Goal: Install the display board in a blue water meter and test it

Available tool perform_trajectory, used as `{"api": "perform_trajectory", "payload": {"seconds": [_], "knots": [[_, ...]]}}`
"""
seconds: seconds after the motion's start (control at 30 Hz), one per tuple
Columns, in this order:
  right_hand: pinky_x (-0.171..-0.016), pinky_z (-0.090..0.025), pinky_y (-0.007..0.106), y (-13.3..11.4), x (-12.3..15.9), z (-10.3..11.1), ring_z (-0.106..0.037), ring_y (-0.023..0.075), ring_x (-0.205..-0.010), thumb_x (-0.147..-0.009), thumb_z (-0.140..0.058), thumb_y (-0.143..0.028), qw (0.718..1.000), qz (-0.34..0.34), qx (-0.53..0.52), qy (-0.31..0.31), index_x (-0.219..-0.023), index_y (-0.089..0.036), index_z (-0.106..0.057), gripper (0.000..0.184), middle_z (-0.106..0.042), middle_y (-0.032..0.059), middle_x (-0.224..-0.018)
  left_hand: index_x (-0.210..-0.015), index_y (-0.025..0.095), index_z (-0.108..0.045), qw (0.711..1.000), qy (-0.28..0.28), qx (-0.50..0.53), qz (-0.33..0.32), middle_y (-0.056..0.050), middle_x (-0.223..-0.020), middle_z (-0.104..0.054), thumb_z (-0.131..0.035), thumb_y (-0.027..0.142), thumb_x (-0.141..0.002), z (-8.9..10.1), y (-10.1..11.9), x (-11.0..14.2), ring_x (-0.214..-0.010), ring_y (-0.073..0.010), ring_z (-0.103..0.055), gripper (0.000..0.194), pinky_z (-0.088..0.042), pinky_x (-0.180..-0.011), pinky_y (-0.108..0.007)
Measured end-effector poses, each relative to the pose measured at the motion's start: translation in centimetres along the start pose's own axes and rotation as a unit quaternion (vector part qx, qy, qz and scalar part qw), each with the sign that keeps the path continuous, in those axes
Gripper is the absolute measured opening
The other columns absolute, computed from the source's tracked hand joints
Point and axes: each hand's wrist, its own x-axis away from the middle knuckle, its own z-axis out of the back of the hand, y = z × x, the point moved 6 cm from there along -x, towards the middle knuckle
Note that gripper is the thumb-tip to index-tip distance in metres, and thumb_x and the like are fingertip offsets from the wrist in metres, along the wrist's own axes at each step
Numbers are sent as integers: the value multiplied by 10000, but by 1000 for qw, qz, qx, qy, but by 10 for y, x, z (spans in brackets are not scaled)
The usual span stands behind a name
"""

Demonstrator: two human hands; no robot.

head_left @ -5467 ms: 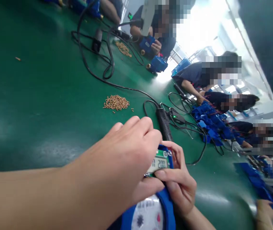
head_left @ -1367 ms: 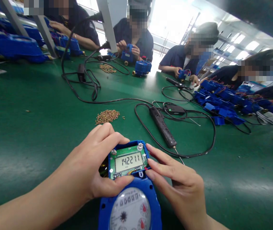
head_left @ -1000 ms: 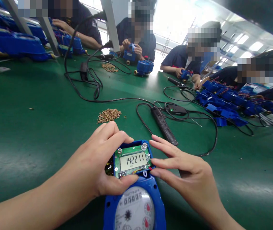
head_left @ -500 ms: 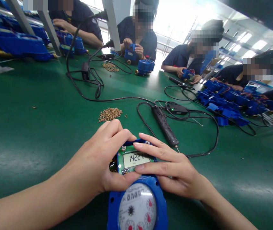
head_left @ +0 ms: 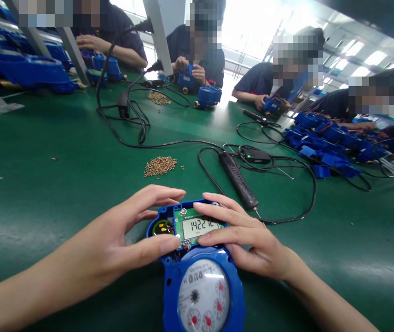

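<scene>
A blue water meter (head_left: 236, 295) lies at the bottom centre, its round dial (head_left: 204, 295) toward me. In its uncovered upper compartment sits a green circuit board (head_left: 179, 220) with a lit digit display (head_left: 200, 228). Stretched fingers of my right hand (head_left: 252, 240) lie over the board's right side, gripping the meter there and hiding that edge. My left hand (head_left: 124, 235) is spread at the left side, thumb tip at the board's lower left corner, other fingertips by the far rim. Between them a round black part with yellow pieces (head_left: 162, 227) shows.
Beyond the meter lie a heap of small brass screws (head_left: 160, 166) and a black electric screwdriver (head_left: 238, 180) with a looping cable (head_left: 313, 184). Blue housings (head_left: 335, 143) are piled at right, more meters (head_left: 31, 71) at left. Several co-workers sit across the green table (head_left: 62, 198).
My left hand has drawn back left and its fingers have opened wider, uncovering the compartment's left side. The meter has shifted slightly right. My right hand stays on the board.
</scene>
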Motion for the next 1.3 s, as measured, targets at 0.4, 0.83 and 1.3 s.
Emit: {"api": "perform_trajectory", "payload": {"seconds": [0.4,0.83,1.3], "knots": [[-1271,-248,461,-18,-8,-19,-231,208,-1548,-1025,-400,-161,995,-94,35,10,-1271,-224,-606,326,-321,53,-1640,-1194,254,-606,989,-9,143,-23,-63,-1291,-672,-838,310,-715,-1,-2,-3,-1175,-270,-654,536,-549,-1026,-433],[-1249,-304,462,-27,-36,-56,-305,199,-1508,-1007,-421,-133,990,-113,48,65,-1256,-234,-625,338,-396,46,-1599,-1248,292,-610,998,8,56,-33,-19,-1304,-679,-825,337,-729,42,-2,22,-1213,-262,-642,563,-513,-1063,-409],[-1232,-342,456,-24,-36,-57,-372,203,-1478,-994,-457,-136,989,-103,48,92,-1210,-241,-666,319,-483,43,-1543,-1213,264,-576,996,51,-44,-50,-20,-1225,-665,-725,272,-775,39,7,24,-1176,-252,-611,462,-507,-1000,-383]]}}
